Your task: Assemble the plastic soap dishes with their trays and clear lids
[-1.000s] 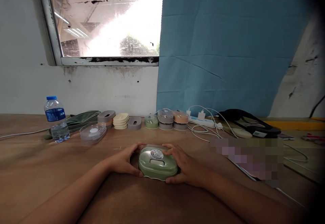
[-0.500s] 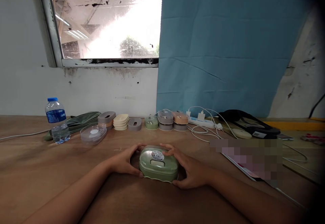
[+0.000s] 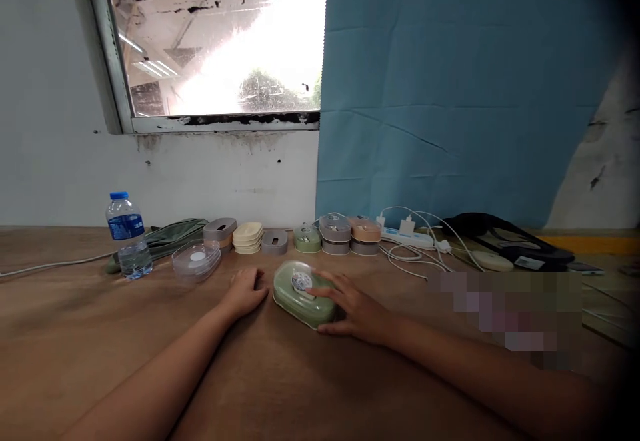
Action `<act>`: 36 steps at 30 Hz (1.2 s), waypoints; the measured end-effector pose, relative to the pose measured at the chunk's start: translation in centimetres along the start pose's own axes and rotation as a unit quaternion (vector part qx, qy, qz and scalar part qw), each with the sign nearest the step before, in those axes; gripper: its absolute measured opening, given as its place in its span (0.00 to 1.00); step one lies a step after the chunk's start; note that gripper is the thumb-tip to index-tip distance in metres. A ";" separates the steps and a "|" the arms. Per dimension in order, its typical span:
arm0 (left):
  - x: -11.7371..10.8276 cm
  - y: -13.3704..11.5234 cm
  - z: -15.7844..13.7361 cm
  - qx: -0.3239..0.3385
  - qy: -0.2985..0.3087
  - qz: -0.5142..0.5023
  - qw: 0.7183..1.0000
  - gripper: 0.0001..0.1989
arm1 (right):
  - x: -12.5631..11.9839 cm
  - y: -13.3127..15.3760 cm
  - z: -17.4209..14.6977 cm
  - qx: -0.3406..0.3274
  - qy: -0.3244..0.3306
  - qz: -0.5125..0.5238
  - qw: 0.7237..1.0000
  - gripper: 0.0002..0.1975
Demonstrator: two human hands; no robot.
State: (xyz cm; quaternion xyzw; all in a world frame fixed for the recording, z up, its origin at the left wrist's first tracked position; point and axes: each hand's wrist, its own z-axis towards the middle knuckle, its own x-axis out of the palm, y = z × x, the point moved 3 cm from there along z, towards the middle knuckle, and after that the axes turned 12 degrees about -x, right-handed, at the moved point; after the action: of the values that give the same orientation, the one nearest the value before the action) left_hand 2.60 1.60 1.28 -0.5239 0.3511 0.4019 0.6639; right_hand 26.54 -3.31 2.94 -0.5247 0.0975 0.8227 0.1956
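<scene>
A green oval box [image 3: 295, 304] with a clear cover and a round printed sticker on top stands on the table in front of me, turned at an angle. My right hand [image 3: 353, 309] grips its right end, thumb low at the near corner and fingers over the top. Left of the box, my left hand [image 3: 245, 292] rests on the table apart from it. Its thumb is spread from the partly curled fingers, and it holds nothing.
Along the wall stand a water bottle [image 3: 127, 236], clear covers [image 3: 197, 262], a grey box [image 3: 220, 230], stacked cream pieces [image 3: 247, 238], a grey lid [image 3: 275, 242], a small green box [image 3: 307, 239], and stacked grey [image 3: 335, 229] and orange [image 3: 365, 230] boxes. A power strip [image 3: 410, 238] with cables lies right.
My left hand has let go of the green box and moved left. The box has turned and shifted slightly away from me, with my right hand still on it.
</scene>
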 end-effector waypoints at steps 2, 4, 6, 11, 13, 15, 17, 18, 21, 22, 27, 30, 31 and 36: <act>0.0 -0.2 -0.1 0.013 0.002 0.017 1.000 0.13 | 0.5 -1.2 2.0 -0.004 -0.009 -0.102 0.995 0.28; -0.1 -0.4 -0.3 0.027 0.006 0.032 0.999 0.12 | 0.9 -3.3 4.2 0.029 0.003 -0.183 0.983 0.26; -0.1 -0.4 -0.3 0.031 0.009 0.043 0.999 0.12 | 1.2 -5.6 6.4 0.060 0.001 -0.205 0.977 0.26; 0.0 -0.2 -0.1 0.036 0.010 0.062 0.997 0.12 | 2.1 -10.8 10.6 0.184 -0.005 -0.251 0.950 0.27; 0.1 -0.2 0.0 0.040 0.010 0.066 0.997 0.12 | 2.6 -12.3 11.5 0.245 -0.010 -0.260 0.934 0.24; 0.1 -0.2 0.0 0.042 0.009 0.070 0.997 0.12 | 3.1 -13.3 12.0 0.298 -0.014 -0.265 0.917 0.19; 0.1 -0.3 0.0 0.040 0.005 0.074 0.996 0.12 | 3.3 -13.7 12.4 0.329 -0.019 -0.269 0.905 0.16; 0.1 -0.4 0.0 0.039 0.003 0.076 0.996 0.12 | 3.4 -13.7 12.6 0.334 -0.021 -0.270 0.903 0.16; 0.1 -0.5 0.0 0.039 -0.003 0.076 0.996 0.12 | 3.6 -12.9 13.8 0.304 -0.024 -0.267 0.914 0.16; 0.0 -0.6 0.0 0.040 -0.005 0.074 0.996 0.11 | 3.7 -12.3 14.4 0.279 -0.022 -0.262 0.924 0.16; 0.1 -0.7 0.0 0.037 -0.007 0.057 0.998 0.12 | 5.8 -8.9 19.2 0.129 0.010 -0.210 0.969 0.15; 0.3 -0.8 0.0 0.027 -0.009 0.041 0.999 0.14 | 7.7 -7.5 22.1 0.096 0.022 -0.176 0.979 0.14; 0.4 -0.8 0.0 0.025 -0.010 0.034 0.999 0.15 | 8.3 -7.3 22.9 0.098 0.022 -0.166 0.981 0.14; 1.0 -0.6 0.1 0.001 -0.026 -0.024 0.999 0.19 | 9.7 -7.2 25.1 0.126 -0.003 -0.104 0.987 0.13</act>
State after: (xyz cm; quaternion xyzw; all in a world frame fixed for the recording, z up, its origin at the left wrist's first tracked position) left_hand 3.59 1.77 0.64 -0.5205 0.3218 0.3990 0.6829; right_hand 5.21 14.50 5.32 -0.5009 0.1449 0.7806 0.3446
